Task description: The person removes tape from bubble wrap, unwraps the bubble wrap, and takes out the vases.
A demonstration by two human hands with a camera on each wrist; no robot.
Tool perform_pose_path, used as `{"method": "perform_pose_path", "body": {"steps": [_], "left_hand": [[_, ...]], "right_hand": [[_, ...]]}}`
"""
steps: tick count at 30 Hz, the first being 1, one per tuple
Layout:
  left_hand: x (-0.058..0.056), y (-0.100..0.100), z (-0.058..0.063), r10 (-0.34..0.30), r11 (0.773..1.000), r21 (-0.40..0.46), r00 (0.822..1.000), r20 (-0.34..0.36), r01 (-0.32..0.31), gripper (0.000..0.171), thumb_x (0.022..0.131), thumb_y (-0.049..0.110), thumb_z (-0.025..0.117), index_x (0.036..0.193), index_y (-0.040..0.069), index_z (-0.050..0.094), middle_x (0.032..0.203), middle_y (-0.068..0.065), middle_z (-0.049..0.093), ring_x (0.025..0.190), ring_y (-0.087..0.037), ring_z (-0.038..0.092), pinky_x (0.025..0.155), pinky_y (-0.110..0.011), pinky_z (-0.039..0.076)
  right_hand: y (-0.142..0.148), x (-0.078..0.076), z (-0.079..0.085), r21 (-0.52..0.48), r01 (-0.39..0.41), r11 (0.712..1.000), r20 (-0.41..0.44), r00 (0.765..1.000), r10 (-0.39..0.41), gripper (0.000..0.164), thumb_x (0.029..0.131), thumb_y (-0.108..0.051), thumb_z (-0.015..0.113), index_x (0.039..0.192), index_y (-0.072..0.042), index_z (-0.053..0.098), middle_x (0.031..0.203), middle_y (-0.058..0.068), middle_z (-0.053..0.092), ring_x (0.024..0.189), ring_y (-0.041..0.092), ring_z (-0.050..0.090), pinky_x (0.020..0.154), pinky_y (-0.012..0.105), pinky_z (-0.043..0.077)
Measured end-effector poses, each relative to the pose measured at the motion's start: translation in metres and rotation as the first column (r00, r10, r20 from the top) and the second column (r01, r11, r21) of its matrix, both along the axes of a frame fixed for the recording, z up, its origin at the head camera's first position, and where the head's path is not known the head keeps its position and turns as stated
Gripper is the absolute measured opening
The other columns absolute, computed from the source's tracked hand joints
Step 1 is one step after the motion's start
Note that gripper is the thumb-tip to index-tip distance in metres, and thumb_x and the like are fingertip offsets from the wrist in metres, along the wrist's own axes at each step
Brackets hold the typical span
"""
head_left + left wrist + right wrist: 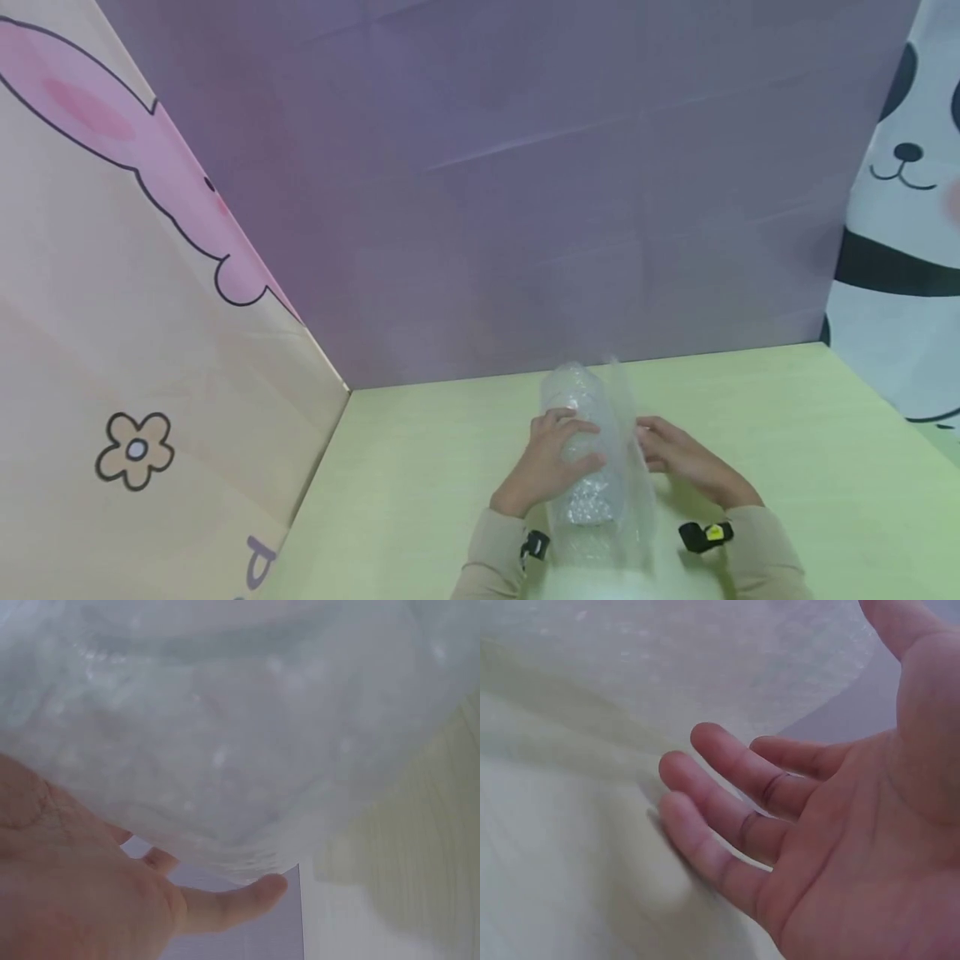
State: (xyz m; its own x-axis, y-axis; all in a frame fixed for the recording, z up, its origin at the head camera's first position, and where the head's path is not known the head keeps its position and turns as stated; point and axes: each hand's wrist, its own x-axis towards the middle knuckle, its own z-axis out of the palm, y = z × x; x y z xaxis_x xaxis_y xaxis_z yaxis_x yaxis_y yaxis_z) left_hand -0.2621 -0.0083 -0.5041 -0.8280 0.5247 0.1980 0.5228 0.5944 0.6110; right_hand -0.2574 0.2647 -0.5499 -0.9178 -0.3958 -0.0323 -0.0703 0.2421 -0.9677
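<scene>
A clear bubble-wrap bundle (592,500), roughly cylindrical, lies lengthwise on the table. What is inside cannot be made out through the layers. My left hand (555,457) rests on its upper left side, fingers and thumb spread across the wrap. In the left wrist view, the bubble wrap (225,735) fills the space above the palm, and one finger stretches out straight. A loose bubble-wrap flap (636,500) stands along the bundle's right side. Beside it is my right hand (678,454); the right wrist view shows its palm with slightly bent fingers (727,769) and nothing pinched.
The pale green table (420,467) meets a purple-grey backdrop (487,208) behind the bundle. On the left rises a panel (150,350) with a pink cartoon figure and a flower. A panda-print panel (892,250) stands at the right.
</scene>
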Motion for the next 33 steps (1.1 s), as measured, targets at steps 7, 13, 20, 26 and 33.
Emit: {"method": "perform_pose_path", "body": {"steps": [7, 13, 20, 26, 33], "left_hand": [[0.000, -0.001, 0.000, -0.010, 1.000, -0.001, 1.000, -0.014, 0.010, 0.044, 0.097, 0.053, 0.063, 0.135, 0.029, 0.063, 0.154, -0.005, 0.046, 0.140, -0.025, 0.037, 0.112, -0.050, 0.045], [0.000, -0.002, 0.000, -0.002, 1.000, -0.004, 1.000, -0.005, 0.002, 0.044, 0.097, 0.054, 0.062, 0.134, 0.030, 0.063, 0.154, -0.004, 0.045, 0.139, -0.025, 0.038, 0.112, -0.049, 0.045], [0.000, -0.002, 0.001, -0.009, 1.000, -0.016, 1.000, 0.012, 0.009, 0.047, 0.098, 0.055, 0.060, 0.137, 0.030, 0.061, 0.157, -0.004, 0.042, 0.143, -0.026, 0.036, 0.113, -0.052, 0.045], [0.001, -0.003, 0.003, -0.019, 0.999, -0.049, 0.999, 0.027, 0.021, 0.049, 0.100, 0.056, 0.056, 0.141, 0.030, 0.058, 0.159, -0.003, 0.040, 0.146, -0.027, 0.034, 0.115, -0.053, 0.044], [0.001, -0.003, 0.001, -0.009, 0.998, -0.069, 0.999, 0.053, 0.013, 0.057, 0.096, 0.064, 0.057, 0.143, 0.032, 0.056, 0.162, 0.000, 0.036, 0.148, -0.026, 0.031, 0.114, -0.051, 0.046]], "right_hand": [[0.009, 0.001, 0.008, 0.028, 0.066, 0.997, 0.021, 0.998, -0.066, 0.060, 0.110, -0.035, 0.043, 0.154, 0.004, 0.029, 0.137, 0.029, 0.058, 0.113, 0.028, 0.067, 0.095, 0.037, 0.057], [0.015, 0.003, 0.014, 0.070, 0.112, 0.991, 0.015, 0.993, -0.113, 0.062, 0.109, -0.033, 0.048, 0.155, 0.003, 0.029, 0.137, 0.029, 0.058, 0.110, 0.027, 0.067, 0.089, 0.032, 0.059], [0.021, 0.008, 0.028, 0.093, 0.096, 0.991, 0.000, 0.995, -0.096, 0.058, 0.111, -0.035, 0.041, 0.149, 0.008, 0.036, 0.117, 0.021, 0.059, 0.097, 0.021, 0.064, 0.082, 0.033, 0.060], [0.024, 0.012, 0.033, 0.125, 0.049, 0.991, 0.060, 0.997, -0.057, 0.060, 0.110, -0.035, 0.043, 0.150, 0.009, 0.033, 0.103, 0.011, 0.056, 0.082, 0.015, 0.059, 0.076, 0.033, 0.059], [0.023, 0.017, 0.035, 0.159, -0.022, 0.987, 0.110, 0.994, 0.005, 0.072, 0.101, -0.026, 0.062, 0.154, 0.005, 0.024, 0.101, 0.012, 0.064, 0.079, 0.019, 0.061, 0.071, 0.037, 0.059]]}}
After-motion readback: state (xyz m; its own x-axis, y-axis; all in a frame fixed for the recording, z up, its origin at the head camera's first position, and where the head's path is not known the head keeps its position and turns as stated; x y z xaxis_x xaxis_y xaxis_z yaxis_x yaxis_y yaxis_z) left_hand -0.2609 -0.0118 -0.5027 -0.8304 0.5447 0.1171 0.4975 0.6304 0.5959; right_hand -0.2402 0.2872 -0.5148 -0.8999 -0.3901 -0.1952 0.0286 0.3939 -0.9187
